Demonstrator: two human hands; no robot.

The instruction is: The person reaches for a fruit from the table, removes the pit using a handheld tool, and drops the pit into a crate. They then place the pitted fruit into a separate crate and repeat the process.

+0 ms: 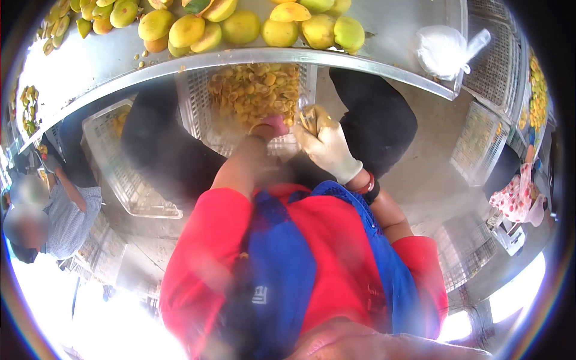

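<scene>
My left hand (pixel 276 125), in a pink glove, reaches over the near right part of a white plastic crate (pixel 192 111). Its fingers are largely hidden. Inside the crate lie many yellow-orange fruit pieces (pixel 255 90), several of them cupped like halves. My right hand (pixel 324 141) wears a whitish glove stained yellow at the fingers. Those fingers are curled together at the crate's right edge, close to the left hand. Something brownish yellow shows between them, too small to name.
A metal table (pixel 396 45) runs across the top, its raised edge above the crate. Yellow-green fruits (pixel 240 27) are piled on it, with a knotted white plastic bag (pixel 442 51) at right. Another crate (pixel 129 162) stands left, more crates (pixel 478 141) right. Other people work at both sides.
</scene>
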